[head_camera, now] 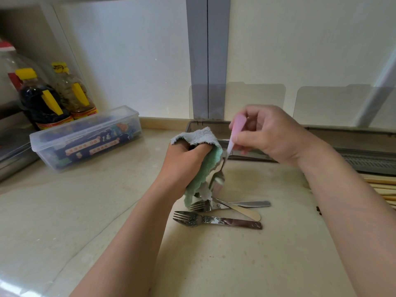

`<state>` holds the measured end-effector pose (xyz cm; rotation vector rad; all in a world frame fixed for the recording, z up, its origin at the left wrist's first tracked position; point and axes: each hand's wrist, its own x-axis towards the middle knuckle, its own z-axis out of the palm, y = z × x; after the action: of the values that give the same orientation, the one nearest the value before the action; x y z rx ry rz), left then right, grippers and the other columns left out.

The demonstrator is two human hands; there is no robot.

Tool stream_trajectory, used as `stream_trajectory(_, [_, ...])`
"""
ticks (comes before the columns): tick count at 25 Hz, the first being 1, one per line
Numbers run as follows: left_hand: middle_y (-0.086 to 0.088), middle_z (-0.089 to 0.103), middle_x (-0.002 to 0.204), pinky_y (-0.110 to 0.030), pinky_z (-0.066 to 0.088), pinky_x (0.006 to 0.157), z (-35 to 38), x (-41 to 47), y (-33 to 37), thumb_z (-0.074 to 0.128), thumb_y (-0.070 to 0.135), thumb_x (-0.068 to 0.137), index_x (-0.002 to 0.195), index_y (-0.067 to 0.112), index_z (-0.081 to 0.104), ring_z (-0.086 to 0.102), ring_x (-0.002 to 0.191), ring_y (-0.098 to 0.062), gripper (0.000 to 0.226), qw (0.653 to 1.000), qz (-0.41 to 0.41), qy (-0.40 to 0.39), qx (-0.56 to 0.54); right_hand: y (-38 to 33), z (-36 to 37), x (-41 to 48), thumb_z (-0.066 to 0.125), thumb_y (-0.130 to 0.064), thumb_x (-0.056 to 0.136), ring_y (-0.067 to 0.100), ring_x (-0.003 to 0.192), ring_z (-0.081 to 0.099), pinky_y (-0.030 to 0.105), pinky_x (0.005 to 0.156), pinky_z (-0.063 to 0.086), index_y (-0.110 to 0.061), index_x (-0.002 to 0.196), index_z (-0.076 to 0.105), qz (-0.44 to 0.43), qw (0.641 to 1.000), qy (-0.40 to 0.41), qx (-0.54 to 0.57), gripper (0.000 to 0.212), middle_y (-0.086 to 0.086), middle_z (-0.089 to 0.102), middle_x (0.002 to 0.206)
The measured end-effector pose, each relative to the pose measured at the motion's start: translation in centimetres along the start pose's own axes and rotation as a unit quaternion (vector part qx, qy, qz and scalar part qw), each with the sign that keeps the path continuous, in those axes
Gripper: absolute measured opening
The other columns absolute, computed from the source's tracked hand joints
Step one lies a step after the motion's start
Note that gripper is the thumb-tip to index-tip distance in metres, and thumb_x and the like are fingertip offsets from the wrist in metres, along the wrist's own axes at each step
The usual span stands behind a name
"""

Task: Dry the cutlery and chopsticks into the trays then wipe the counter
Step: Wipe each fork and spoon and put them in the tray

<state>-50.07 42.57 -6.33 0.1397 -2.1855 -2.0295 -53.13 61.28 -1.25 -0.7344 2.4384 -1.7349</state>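
While one piece is being dried at frame centre, the rest waits below it:

Right hand (267, 133): closed on the pink handle of a spoon (230, 142), pinching it high so the metal bowl hangs down, free for wiping.

Left hand (184, 155): clenched around a green cloth (203, 168), which is bunched against the spoon's neck; the cloth's loose end drapes down beside the bowl, probably to catch drips.

Forks (214, 220): two lie on the counter (85, 211) just below the hands, tines to the left, the nearer one beaded with water, so I judge them still undried.

Light-handled piece (242, 211): crosses the farther fork; its head is hidden under the cloth.

Tray (364, 161): grey, open, along the wall at centre right, just behind the right hand, a short reach for dried pieces.

Chopsticks (381, 189): pale sticks at the right edge, beside the tray, apparently waiting.

Clear box (85, 138): lidded, at left, well apart from the work.

Bottles (53, 97): upper left, near the box.

Progress: early to middle; counter not yet wiped.
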Motion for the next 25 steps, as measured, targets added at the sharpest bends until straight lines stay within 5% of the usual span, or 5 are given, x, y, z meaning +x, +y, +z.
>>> stream_trajectory(3, [-0.006, 0.069, 0.072, -0.036, 0.053, 0.057, -0.1, -0.1, 0.3, 0.061, 0.021, 0.095, 0.071, 0.021, 0.074, 0.064, 0.067, -0.021, 0.027, 0.999, 0.01, -0.02, -0.035, 0.6, 1.1, 0.5, 0.072, 0.008, 0.085, 0.036, 0.069, 0.067, 0.042, 0.066, 0.059, -0.004, 0.098, 0.058, 0.0, 0.992, 0.023, 0.121, 0.023, 0.021, 0.066, 0.076])
stream_trajectory(6, [-0.017, 0.069, 0.082, -0.047, 0.057, 0.072, -0.2, 0.1, 0.5, 0.057, 0.02, 0.098, 0.077, 0.017, 0.074, 0.066, 0.076, -0.03, 0.028, 0.994, 0.023, -0.043, -0.097, 0.6, 2.7, 0.5, 0.073, 0.007, 0.084, 0.033, 0.064, 0.071, 0.041, 0.061, 0.061, -0.008, 0.1, 0.052, 0.023, 0.999, -0.006, 0.046, 0.031, 0.018, 0.072, 0.075])
stream_trajectory(12, [-0.026, 0.069, 0.083, -0.047, 0.054, 0.07, -0.4, 0.6, -0.2, 0.063, 0.014, 0.09, 0.083, 0.005, 0.072, 0.065, 0.072, -0.032, 0.014, 0.996, 0.058, -0.017, -0.065, 0.2, 4.1, 0.4, 0.07, 0.012, 0.083, 0.034, 0.07, 0.074, 0.043, 0.063, 0.064, 0.003, 0.099, 0.052, 0.035, 0.999, -0.012, -0.025, 0.026, 0.02, 0.074, 0.079])
stream_trajectory(18, [-0.006, 0.061, 0.059, -0.03, 0.045, 0.052, -0.7, 0.9, 0.3, 0.058, 0.012, 0.098, 0.079, 0.007, 0.067, 0.055, 0.052, -0.02, 0.022, 0.988, 0.057, 0.086, -0.113, 0.2, 4.0, -0.4, 0.072, -0.018, 0.093, 0.024, 0.071, 0.074, 0.031, 0.061, 0.06, -0.013, 0.083, 0.071, 0.168, 0.928, -0.264, -0.201, 0.01, 0.003, 0.074, 0.077])
stream_trajectory(25, [0.0, 0.062, 0.057, -0.032, 0.046, 0.056, -0.1, 0.6, 0.1, 0.059, 0.011, 0.097, 0.075, 0.01, 0.067, 0.057, 0.051, -0.013, 0.024, 0.991, 0.06, 0.09, -0.083, 0.8, 4.8, -0.3, 0.067, -0.009, 0.095, 0.014, 0.056, 0.066, 0.027, 0.056, 0.056, 0.002, 0.088, 0.072, 0.155, 0.947, -0.225, -0.168, 0.013, 0.007, 0.069, 0.066])
